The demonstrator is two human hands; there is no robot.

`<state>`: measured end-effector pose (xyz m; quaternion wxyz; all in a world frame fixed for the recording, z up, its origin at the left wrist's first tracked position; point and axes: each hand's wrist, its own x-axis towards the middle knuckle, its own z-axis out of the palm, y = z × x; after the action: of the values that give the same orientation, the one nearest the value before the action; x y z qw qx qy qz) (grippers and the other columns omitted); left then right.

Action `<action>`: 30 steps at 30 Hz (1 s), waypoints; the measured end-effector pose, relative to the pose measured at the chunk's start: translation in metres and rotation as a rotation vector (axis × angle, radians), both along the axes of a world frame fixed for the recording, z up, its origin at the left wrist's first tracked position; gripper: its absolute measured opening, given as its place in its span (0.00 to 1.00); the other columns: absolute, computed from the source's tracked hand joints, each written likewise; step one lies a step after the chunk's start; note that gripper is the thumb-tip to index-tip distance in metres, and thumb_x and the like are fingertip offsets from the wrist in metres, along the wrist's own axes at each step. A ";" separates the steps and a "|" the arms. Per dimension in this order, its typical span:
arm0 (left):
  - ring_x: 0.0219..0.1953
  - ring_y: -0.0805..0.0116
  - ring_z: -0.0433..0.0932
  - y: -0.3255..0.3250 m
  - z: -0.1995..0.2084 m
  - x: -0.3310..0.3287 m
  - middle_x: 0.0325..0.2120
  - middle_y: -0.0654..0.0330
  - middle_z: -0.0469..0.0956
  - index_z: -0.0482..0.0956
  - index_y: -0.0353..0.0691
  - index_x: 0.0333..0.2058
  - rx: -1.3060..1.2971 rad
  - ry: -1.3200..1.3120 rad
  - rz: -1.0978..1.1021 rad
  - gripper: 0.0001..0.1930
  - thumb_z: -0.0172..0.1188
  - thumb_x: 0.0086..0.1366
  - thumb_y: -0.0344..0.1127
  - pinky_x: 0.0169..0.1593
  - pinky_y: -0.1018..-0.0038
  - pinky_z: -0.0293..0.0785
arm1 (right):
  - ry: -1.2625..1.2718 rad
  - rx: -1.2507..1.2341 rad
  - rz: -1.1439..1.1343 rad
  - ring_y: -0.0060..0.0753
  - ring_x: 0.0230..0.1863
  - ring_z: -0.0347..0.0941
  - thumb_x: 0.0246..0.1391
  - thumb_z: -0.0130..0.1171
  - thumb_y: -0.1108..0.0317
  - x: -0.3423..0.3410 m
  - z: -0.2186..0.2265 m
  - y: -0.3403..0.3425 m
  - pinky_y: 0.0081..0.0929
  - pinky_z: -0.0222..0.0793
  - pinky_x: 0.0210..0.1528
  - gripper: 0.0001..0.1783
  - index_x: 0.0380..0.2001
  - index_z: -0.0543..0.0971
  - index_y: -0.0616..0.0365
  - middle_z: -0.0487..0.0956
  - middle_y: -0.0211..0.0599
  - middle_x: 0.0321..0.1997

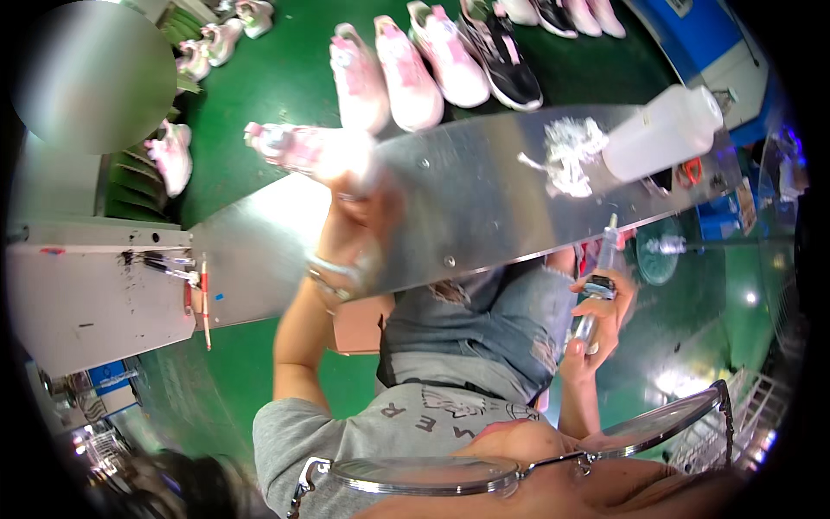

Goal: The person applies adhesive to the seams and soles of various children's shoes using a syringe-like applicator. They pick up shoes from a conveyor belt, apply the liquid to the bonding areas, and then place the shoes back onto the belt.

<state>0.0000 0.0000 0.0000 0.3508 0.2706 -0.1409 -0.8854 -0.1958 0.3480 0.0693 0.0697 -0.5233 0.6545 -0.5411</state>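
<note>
Nearest the camera, the glasses (432, 474) cut across the lower edge, hiding part of the torso. Beyond them, the right hand (605, 303) is curled closed around a slim, clear tool (609, 249), whose tip points away from the body, just past the near edge of the metal bench (484, 186). The left hand (367, 206), above the bench, is bent around one end of a pink shoe (298, 149). That shoe lies well apart from the right hand, ahead and to its left; its long axis runs roughly left to right, nearly square to the tool's, with its tabbed end outward to the left. Motion blur and glare wash out the left fingers and the gripped end, so how tightly they close I cannot tell; the tool's lower part is hidden by the right fingers. Farther right on the bench lie tangled white strands (572, 156) beside a translucent bottle (661, 134). Past the bench stands a row of shoes (406, 78), cut off by the upper edge.
</note>
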 end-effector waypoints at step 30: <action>0.22 0.78 0.70 -0.134 0.014 -0.083 0.25 0.62 0.73 0.73 0.39 0.38 -0.297 -0.620 -0.260 0.16 0.63 0.55 0.41 0.16 0.91 0.64 | -0.776 -0.369 0.049 0.23 0.27 0.65 0.55 0.39 0.59 -0.103 -0.083 -0.094 0.18 0.64 0.27 0.21 0.22 0.73 0.65 0.66 0.43 0.45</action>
<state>-0.0828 -0.1337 0.0140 0.2113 0.4520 -0.4008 -0.7684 -0.2985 0.2535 -0.0136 0.2287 -0.3003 0.4593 -0.8041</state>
